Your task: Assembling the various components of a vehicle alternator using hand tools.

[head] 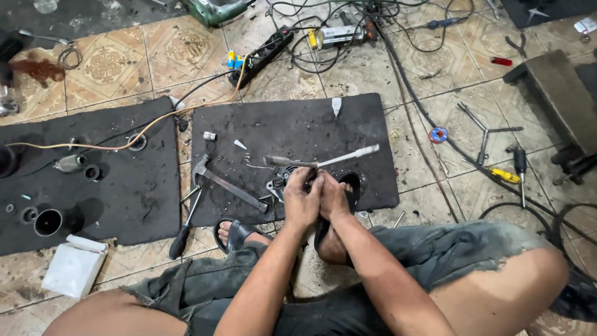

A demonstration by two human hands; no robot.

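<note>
On the black mat (298,134) at centre, I see both hands pressed together over a small metal part (278,180). My left hand (303,200) is curled tight, its grip closed round the handle end of a slim tool (323,160) whose pale shaft runs out toward two o'clock. My right hand (334,198) touches the left one, fingers folded shut just beside the same handle; whether it holds the tool itself I cannot tell. The part lies on the mat at ten o'clock from the hands, partly hidden by them.

At nine o'clock from the hands a hammer (224,183) lies on the mat, head up-left, with a screwdriver (185,227) crossing the mat's edge just below it. A second mat (124,193) lies further at nine o'clock, with dark rings on it. A white box (74,264) sits on the tiled floor (112,62) at eight o'clock. A power strip (261,56) and tangled cables lie at twelve o'clock.
</note>
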